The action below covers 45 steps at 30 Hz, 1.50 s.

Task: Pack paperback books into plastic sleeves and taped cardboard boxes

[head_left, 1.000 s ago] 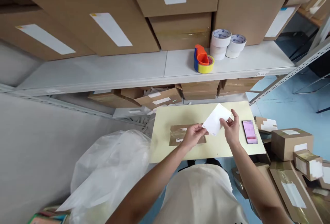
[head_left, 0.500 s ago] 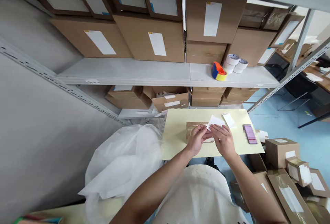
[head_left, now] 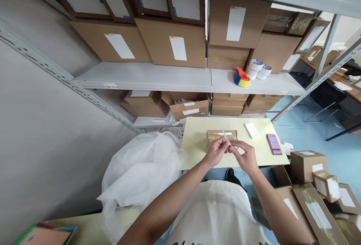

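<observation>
Both bare forearms reach forward from the lower edge of the view and angle toward each other, the left from the lower left and the right from the lower right. The left hand (head_left: 216,151) and the right hand (head_left: 246,155) meet almost fingertip to fingertip. Each grip is a tight pinch of thumb against forefinger, with the other fingers loosely curled.

Small box (head_left: 222,136): brown cardboard w/ glossy tape. Table (head_left: 194,151): smooth matt, pale yellow. Bag (head_left: 141,173): thin translucent plastic.
</observation>
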### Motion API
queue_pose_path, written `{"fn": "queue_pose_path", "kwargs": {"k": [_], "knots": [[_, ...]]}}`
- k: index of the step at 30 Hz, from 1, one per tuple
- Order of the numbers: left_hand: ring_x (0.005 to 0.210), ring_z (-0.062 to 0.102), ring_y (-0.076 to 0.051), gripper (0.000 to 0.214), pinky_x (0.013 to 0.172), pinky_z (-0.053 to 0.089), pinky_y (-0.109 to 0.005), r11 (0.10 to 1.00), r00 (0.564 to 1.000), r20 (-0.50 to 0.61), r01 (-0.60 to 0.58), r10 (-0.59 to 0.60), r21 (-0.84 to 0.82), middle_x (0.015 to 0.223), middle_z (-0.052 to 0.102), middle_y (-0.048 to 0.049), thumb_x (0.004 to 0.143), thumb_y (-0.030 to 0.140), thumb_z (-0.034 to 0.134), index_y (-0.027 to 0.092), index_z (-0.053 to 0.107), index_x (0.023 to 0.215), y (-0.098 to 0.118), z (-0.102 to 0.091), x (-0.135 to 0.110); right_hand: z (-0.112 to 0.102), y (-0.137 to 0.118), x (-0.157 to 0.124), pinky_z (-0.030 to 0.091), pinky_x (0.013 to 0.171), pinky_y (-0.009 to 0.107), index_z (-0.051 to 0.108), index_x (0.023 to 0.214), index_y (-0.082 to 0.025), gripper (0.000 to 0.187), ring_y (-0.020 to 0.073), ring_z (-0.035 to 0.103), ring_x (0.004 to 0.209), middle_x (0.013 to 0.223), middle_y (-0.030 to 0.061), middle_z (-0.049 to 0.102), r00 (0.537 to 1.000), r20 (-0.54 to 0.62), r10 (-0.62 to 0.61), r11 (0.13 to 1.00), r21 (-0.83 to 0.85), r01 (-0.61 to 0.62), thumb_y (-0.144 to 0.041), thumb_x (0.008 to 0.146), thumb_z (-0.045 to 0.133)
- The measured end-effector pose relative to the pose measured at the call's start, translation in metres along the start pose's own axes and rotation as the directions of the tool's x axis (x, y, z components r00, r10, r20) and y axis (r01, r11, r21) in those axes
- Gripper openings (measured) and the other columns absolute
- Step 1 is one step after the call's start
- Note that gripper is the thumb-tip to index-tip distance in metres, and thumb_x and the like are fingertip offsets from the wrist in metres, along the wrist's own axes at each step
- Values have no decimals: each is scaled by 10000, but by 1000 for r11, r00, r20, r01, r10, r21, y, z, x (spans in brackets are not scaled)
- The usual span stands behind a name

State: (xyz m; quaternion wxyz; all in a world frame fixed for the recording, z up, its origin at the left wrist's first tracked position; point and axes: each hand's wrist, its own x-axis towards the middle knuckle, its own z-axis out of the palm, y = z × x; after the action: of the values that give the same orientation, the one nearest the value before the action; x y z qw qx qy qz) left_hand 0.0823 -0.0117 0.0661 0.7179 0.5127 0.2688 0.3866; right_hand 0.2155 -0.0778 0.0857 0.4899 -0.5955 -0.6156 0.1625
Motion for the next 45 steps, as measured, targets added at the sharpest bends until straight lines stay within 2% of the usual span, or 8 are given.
{"fn": "queue_pose_path", "kwargs": {"k": [5, 12, 26, 32, 37, 40, 43, 45], "knots": [[536, 457, -91, 491, 559, 378, -243, 982, 993, 60, -114, 106, 152, 566, 486, 40, 794, 656, 589, 181, 520, 688, 1, -1, -1, -2, -5, 3, 574, 789, 365, 753, 806, -247, 173, 222, 724, 807, 831, 44, 773, 985, 61, 161, 965, 200, -170, -401, 822, 678], [581, 436, -107, 422, 580, 353, -241, 907, 982, 27, -183, 187, 380, 598, 467, 27, 891, 551, 493, 183, 511, 686, -4, 2, 8, -7, 14, 19, 577, 751, 346, 736, 773, -214, 232, 213, 712, 783, 826, 60, 763, 955, 172, 242, 923, 263, -281, -439, 794, 683], [709, 539, -141, 242, 681, 435, -256, 797, 986, -106, -38, 126, 603, 735, 581, -17, 919, 343, 444, 195, 532, 750, -12, 27, 37, -26, 72, 53, 580, 786, 367, 723, 829, -212, 246, 224, 708, 818, 885, 69, 758, 871, 437, 226, 871, 309, -381, -448, 762, 711], [622, 550, -117, 215, 612, 437, -234, 874, 966, -260, 127, 0, 469, 651, 563, 14, 864, 354, 497, 199, 494, 715, -12, 14, 33, -15, 94, 62, 566, 683, 341, 644, 738, -213, 323, 180, 660, 665, 706, 24, 695, 810, 482, 333, 713, 433, -551, -533, 767, 679], [375, 445, -72, 180, 432, 350, -188, 875, 854, -496, 352, -155, 333, 439, 449, 88, 781, 332, 550, 208, 472, 676, 8, -30, 25, -15, 105, 69, 432, 452, 247, 539, 741, -221, 371, 104, 487, 419, 478, -64, 526, 793, 420, 442, 667, 438, -603, -574, 799, 636], [339, 456, -71, 159, 371, 323, -176, 881, 717, -675, 421, -176, 216, 450, 515, 73, 721, 323, 583, 203, 489, 676, 26, -65, 26, -16, 109, 71, 348, 393, 221, 523, 756, -217, 369, 79, 409, 364, 435, -91, 461, 787, 363, 500, 678, 402, -616, -566, 811, 628], [370, 520, -81, 174, 373, 370, -170, 910, 549, -829, 389, -106, 141, 512, 586, 48, 692, 327, 606, 199, 488, 702, 41, -100, 28, -14, 110, 74, 353, 378, 210, 507, 778, -217, 355, 70, 417, 359, 472, -95, 477, 782, 190, 594, 665, 432, -609, -547, 808, 636], [413, 565, -96, 164, 404, 419, -177, 908, 510, -859, 379, -43, 180, 532, 608, 39, 700, 317, 608, 197, 498, 714, 49, -123, 29, -10, 108, 75, 367, 370, 209, 492, 800, -219, 354, 67, 448, 358, 547, -81, 536, 770, 82, 633, 660, 462, -592, -543, 809, 633]]}}
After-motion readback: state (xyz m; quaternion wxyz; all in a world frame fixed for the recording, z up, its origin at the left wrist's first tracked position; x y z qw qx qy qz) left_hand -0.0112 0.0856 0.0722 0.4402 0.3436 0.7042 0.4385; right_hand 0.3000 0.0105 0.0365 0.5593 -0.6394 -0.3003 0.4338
